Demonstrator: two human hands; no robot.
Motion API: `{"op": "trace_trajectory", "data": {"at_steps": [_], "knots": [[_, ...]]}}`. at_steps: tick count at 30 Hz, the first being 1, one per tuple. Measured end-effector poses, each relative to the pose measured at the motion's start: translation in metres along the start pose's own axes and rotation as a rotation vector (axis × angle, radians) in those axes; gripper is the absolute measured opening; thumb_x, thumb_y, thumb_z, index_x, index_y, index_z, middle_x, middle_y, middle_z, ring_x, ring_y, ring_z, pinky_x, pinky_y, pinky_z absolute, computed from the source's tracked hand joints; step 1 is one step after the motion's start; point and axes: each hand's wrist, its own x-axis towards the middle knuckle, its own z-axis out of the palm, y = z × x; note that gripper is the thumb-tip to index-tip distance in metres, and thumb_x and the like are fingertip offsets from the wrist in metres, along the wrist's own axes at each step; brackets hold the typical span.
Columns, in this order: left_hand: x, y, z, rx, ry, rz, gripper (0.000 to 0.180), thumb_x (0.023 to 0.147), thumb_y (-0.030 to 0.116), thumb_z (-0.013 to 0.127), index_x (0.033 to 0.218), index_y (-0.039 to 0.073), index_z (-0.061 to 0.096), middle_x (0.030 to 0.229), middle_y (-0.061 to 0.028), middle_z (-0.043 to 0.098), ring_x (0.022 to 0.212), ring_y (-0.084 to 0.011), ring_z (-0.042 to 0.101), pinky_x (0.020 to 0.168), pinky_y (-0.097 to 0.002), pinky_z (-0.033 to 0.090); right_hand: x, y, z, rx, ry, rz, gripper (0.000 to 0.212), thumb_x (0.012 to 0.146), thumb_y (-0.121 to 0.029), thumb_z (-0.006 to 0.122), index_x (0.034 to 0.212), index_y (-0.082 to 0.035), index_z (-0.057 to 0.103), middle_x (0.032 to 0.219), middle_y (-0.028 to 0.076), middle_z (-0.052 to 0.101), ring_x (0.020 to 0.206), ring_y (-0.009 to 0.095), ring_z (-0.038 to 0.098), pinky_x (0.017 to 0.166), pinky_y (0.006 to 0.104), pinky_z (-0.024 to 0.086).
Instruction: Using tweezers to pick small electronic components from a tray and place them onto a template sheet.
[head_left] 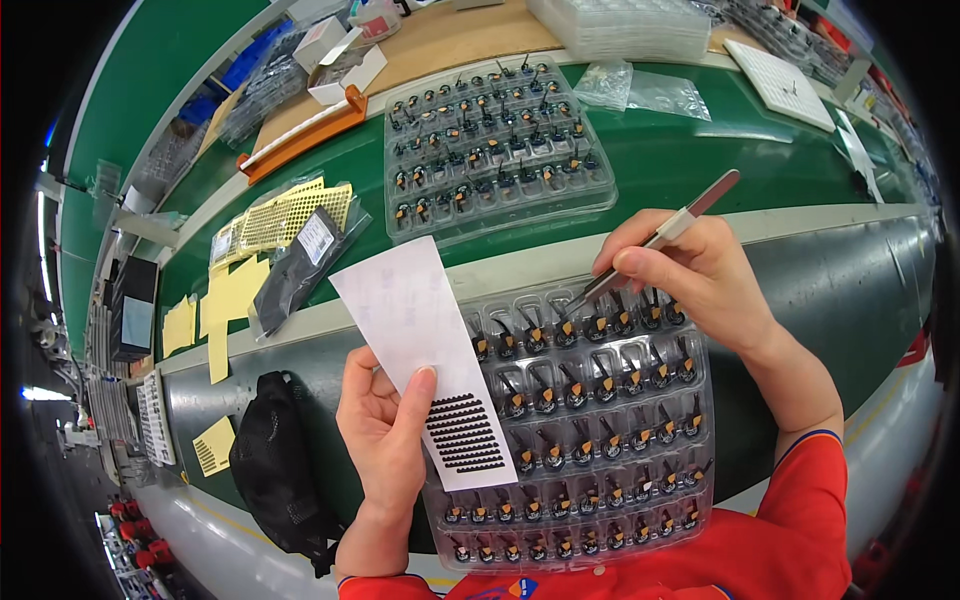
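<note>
A clear tray (pixel 707 430) is seen at lower centre. Over its left side, a white sheet (pixel 410 310) is pinched by the left hand's (pixel 390 430) thumb and fingers. Right of centre, tweezers (pixel 680 222) are gripped by the right hand (pixel 705 270), tips at the top row. Black parts (pixel 575 392) are seated in pockets; smaller black pieces (pixel 466 432) are borne on the sheet.

No legible text; black packet (pixel 284 287) bears blurred white label (pixel 316 237).
</note>
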Motion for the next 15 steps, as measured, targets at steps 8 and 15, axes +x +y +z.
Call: {"op": "trace_trajectory", "data": {"at_steps": [8, 15], "knots": [[-0.0009, -0.0002, 0.001, 0.005, 0.006, -0.01, 0.025, 0.084, -0.004, 0.052, 0.107, -0.003, 0.041, 0.096, -0.0135, 0.063, 0.085, -0.011, 0.06, 0.075, -0.0216, 0.046, 0.0008, 0.0069, 0.0036, -0.185, 0.055, -0.071, 0.013, 0.086, -0.007, 0.054, 0.087, 0.002, 0.062, 0.082, 0.004, 0.062, 0.072, 0.008, 0.055, 0.064, 0.0215, 0.044], [-0.0014, -0.0024, -0.0013, -0.009, -0.002, -0.01, 0.025, 0.084, -0.004, 0.053, 0.107, -0.003, 0.042, 0.096, -0.0135, 0.062, 0.086, -0.011, 0.06, 0.075, -0.0215, 0.046, 0.0034, 0.0111, 0.0088, -0.027, 0.088, -0.025, 0.014, 0.087, -0.008, 0.053, 0.085, 0.003, 0.062, 0.082, 0.006, 0.063, 0.069, 0.009, 0.055, 0.061, 0.0209, 0.043]]}}
